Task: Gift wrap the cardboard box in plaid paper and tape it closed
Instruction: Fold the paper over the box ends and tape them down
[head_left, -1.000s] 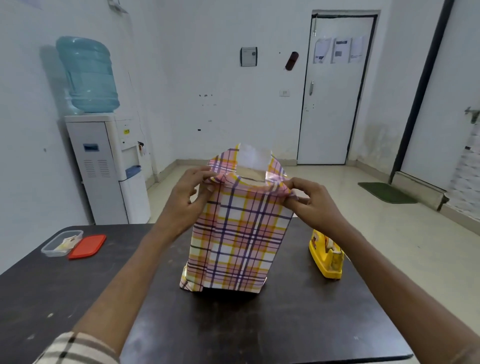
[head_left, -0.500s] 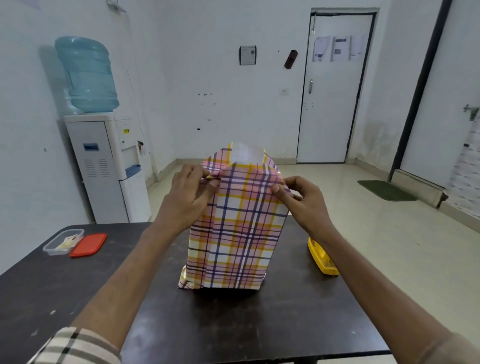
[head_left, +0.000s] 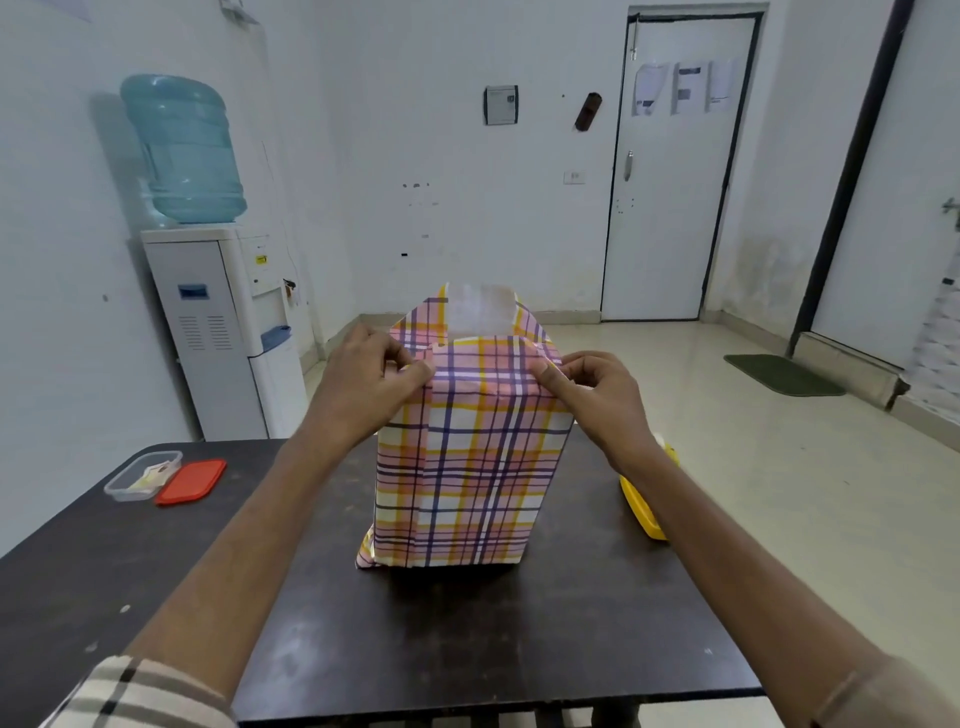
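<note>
Standing upright at the middle of the dark worktop (head_left: 156, 582), the box (head_left: 462, 457) is covered in plaid paper (head_left: 498, 364) on its near face, with the top flaps partly folded and a pale unprinted patch showing at the far top edge. Left hand (head_left: 363, 395) pinches the paper fold at the upper left corner; right hand (head_left: 597, 389) pinches the fold at the upper right corner. A yellow dispenser (head_left: 644, 509) sits just right of the box, partly hidden by the right forearm, while a clear tub (head_left: 140, 475) and red lid (head_left: 192, 480) lie well apart at the left edge.
</note>
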